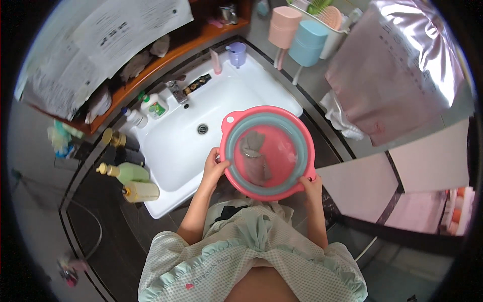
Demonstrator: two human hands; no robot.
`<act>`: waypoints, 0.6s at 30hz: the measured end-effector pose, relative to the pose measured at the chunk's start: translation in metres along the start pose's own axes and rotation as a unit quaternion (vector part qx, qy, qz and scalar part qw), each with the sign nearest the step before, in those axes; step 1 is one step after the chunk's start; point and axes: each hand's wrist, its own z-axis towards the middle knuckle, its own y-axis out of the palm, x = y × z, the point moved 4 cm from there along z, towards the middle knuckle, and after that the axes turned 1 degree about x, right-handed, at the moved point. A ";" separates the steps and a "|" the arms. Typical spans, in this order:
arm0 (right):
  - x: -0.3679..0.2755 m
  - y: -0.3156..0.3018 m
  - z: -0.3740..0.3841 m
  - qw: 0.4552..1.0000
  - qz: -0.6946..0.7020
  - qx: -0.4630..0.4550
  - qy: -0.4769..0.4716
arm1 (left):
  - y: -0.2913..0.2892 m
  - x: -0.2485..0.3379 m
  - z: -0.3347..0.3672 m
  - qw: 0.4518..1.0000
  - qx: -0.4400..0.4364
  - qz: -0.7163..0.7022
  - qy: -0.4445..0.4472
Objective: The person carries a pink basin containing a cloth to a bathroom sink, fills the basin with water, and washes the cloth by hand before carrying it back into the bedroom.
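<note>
Both my hands carry a round pink and grey wash basin over the front right part of the white sink. My left hand grips its left rim, thumb on top. At the lower right, my right hand is closed round the rim by a handle tab. Inside the basin lies a wet greyish cloth, bunched up, with what looks like shallow water around it. The undersides of my fingers are hidden by the rim.
The white sink has a faucet at its back. Several pump bottles line the left edge; a purple cup and a pink tube stand at the back corner. A wooden shelf overhangs, and a pinkish bag hangs right.
</note>
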 end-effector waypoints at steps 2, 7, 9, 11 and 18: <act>0.005 0.002 -0.016 0.999 0.025 0.035 0.003 | 0.001 0.002 0.002 0.999 -0.031 0.001 0.005; 0.015 -0.006 -0.058 0.991 0.055 0.118 0.032 | 0.013 0.008 0.008 0.992 -0.125 0.012 0.006; 0.016 -0.007 -0.076 0.985 0.069 0.155 0.022 | 0.021 0.006 0.010 0.986 -0.161 0.039 0.018; 0.012 -0.010 -0.094 0.977 0.089 0.191 0.021 | 0.030 0.002 0.012 0.979 -0.198 0.043 0.001; 0.032 -0.040 -0.146 0.950 0.088 0.297 0.030 | 0.074 -0.014 0.009 0.945 -0.320 0.066 -0.024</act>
